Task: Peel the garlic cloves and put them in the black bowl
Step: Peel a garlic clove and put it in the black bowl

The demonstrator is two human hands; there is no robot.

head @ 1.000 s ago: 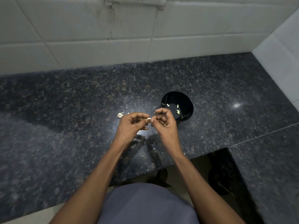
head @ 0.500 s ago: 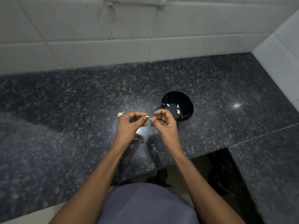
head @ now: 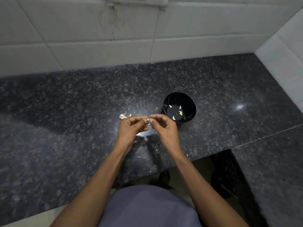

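Note:
My left hand [head: 131, 128] pinches a small pale garlic clove [head: 146, 120] at its fingertips, above the dark granite counter. My right hand [head: 164, 128] has its curled fingers and thumb meeting at the same clove from the right. Just right of and behind the hands stands the black bowl [head: 191, 102], with several peeled cloves [head: 180, 113] lying on its bottom. A little heap of garlic and papery skins [head: 122, 116] lies on the counter just left of my left hand.
The granite counter [head: 65, 128] runs to a white tiled wall [head: 98, 46] behind and another on the right. Its front edge has a cut-out at the lower right. Small skin flakes dot the counter near the hands.
Both hands stay together on the clove; the fingertips have shifted slightly as they work at it. The bowl and the heap of skins have not moved.

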